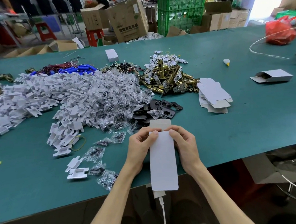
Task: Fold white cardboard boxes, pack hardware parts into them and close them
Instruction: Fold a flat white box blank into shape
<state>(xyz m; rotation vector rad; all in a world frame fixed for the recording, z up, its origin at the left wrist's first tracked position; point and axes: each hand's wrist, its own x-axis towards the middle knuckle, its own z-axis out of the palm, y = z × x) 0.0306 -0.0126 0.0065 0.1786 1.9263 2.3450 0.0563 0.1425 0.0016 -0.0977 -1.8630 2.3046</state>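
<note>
A long white cardboard box (163, 162) is held over the near edge of the green table (247, 127). My left hand (140, 146) grips its left side and my right hand (185, 146) grips its right side, both thumbs pressing on the top face near the far end. The far end flap (160, 125) stands open. A stack of flat box blanks (213, 94) lies to the right. Brass latch parts (168, 80), black plates (162, 109), clear screw bags (109, 100) and white plastic inserts (31, 95) lie in heaps beyond.
A folded box with an open end (272, 76) lies at the right, a closed white box (112, 55) at the back. A red bag (280, 31), brown cartons (128, 20) and a green crate (181, 10) stand behind. A white cable (162, 210) hangs below the box.
</note>
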